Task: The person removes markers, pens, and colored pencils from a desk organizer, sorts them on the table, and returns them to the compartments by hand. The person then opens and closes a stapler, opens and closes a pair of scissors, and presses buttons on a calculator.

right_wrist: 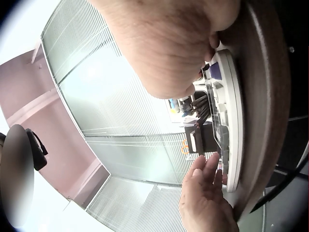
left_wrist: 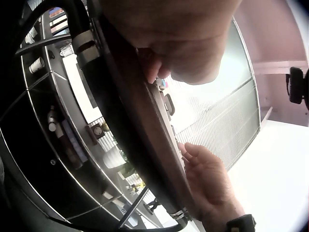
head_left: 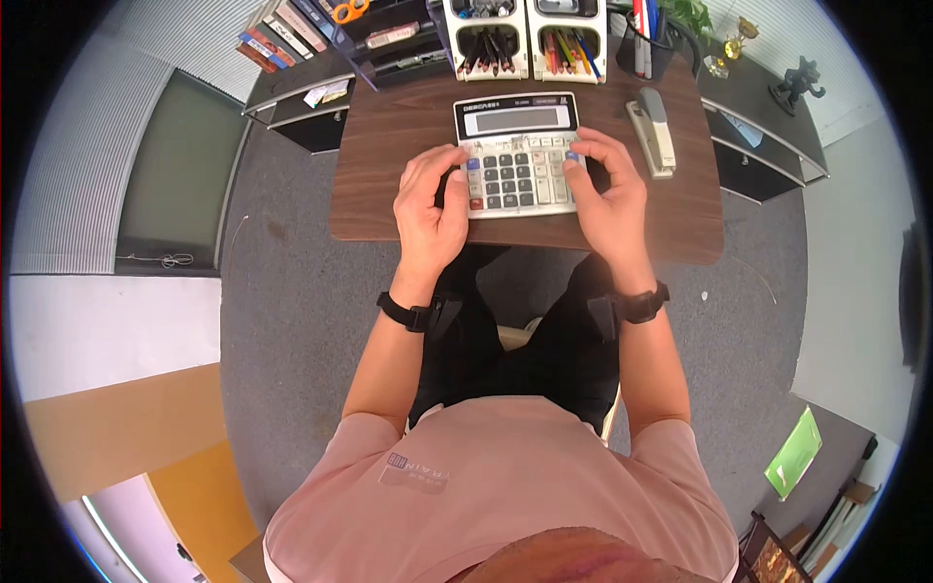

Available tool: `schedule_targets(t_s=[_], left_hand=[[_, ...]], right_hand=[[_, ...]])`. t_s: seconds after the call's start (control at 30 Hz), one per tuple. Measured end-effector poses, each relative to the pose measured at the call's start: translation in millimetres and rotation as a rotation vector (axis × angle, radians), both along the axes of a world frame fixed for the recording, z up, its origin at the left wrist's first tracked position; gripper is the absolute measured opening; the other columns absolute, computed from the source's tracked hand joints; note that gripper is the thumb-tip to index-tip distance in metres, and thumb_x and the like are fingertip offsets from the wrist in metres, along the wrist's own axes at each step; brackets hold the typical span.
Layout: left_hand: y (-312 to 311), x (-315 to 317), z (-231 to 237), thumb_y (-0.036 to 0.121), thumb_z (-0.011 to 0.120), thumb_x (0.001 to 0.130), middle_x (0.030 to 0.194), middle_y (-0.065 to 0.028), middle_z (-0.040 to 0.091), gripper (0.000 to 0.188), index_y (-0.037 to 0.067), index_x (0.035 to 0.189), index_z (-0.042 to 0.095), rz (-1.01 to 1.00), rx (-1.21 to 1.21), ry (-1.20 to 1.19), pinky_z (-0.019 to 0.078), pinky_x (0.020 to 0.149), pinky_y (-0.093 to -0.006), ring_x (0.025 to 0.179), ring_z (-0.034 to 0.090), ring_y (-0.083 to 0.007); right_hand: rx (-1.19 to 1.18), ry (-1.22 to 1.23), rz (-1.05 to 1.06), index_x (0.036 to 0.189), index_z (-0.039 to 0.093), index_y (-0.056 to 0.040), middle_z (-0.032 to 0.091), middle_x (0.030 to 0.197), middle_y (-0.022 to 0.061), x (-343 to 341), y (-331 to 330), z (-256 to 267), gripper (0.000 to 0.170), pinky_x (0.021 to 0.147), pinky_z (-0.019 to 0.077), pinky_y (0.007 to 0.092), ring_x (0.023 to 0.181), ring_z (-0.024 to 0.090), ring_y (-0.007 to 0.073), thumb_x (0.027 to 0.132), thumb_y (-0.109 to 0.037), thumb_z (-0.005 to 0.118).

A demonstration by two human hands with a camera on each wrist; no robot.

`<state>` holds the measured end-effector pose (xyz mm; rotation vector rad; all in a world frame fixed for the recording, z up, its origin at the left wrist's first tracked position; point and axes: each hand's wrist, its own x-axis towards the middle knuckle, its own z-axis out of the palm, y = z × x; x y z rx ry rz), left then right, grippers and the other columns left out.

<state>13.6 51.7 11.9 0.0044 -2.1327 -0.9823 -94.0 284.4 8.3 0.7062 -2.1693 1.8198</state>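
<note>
A white desktop calculator with dark and pale keys lies near the front of the brown table, its grey display at the far end. Something clear and glossy crosses its upper key rows. My left hand holds the calculator's left side, fingertips at the upper key rows and thumb by the edge. On the other side my right hand has its thumb over the right-hand keys and its index finger curved to the upper corner. In the right wrist view, left fingers meet the calculator's far side.
A stapler lies right of the calculator. Behind stand white organizers with dark pencils and coloured pencils, a dark pen holder and a dark desk rack. The table's front edge runs below the wrists.
</note>
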Motion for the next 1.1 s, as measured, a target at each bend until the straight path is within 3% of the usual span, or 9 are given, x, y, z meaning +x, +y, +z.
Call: schedule_targets(t_s=[0.37, 0.57, 0.83, 1.1], left_hand=[[0.7, 3.6, 0.1, 0.007, 0.067, 0.113, 0.131, -0.0168, 0.082, 0.021, 0.000, 0.127, 0.081, -0.022, 0.028, 0.018, 0.0569, 0.113, -0.0428, 0.127, 0.075, -0.0321], [-2.4, 4.2, 2.7, 0.009, 0.068, 0.113, 0.132, -0.0172, 0.082, 0.022, -0.001, 0.128, 0.081, -0.097, -0.026, 0.002, 0.0555, 0.116, -0.0447, 0.135, 0.073, -0.0346], [-2.6, 0.2, 3.5, 0.018, 0.069, 0.113, 0.133, -0.0106, 0.084, 0.033, 0.004, 0.141, 0.077, -0.125, -0.227, -0.081, 0.0388, 0.132, -0.0618, 0.145, 0.067, -0.0399], [-2.1, 1.2, 4.6, 0.023, 0.071, 0.111, 0.136, -0.0145, 0.082, 0.038, 0.003, 0.143, 0.075, -0.131, -0.164, -0.023, 0.0399, 0.132, -0.0620, 0.143, 0.067, -0.0404]], right_hand=[[0.029, -0.002, 0.002, 0.124, 0.080, -0.0021, 0.077, 0.145, 0.0177, -0.7, 1.1, 1.8, 0.022, 0.117, 0.0546, 0.0401, 0.133, 0.074, 0.0295, 0.103, -0.009, 0.083], [0.019, 0.006, 0.001, 0.124, 0.080, -0.0019, 0.077, 0.145, 0.0174, -1.4, 0.3, 0.6, 0.022, 0.117, 0.0545, 0.0400, 0.134, 0.074, 0.0291, 0.103, -0.008, 0.082], [0.024, 0.007, 0.008, 0.123, 0.080, -0.0015, 0.077, 0.146, 0.0175, -2.1, 0.9, -1.0, 0.021, 0.119, 0.0538, 0.0402, 0.135, 0.074, 0.0293, 0.103, -0.008, 0.082], [0.002, -0.008, 0.018, 0.123, 0.080, -0.0020, 0.077, 0.146, 0.0169, -1.4, 1.1, -1.5, 0.020, 0.116, 0.0555, 0.0393, 0.133, 0.074, 0.0280, 0.104, -0.008, 0.082]])
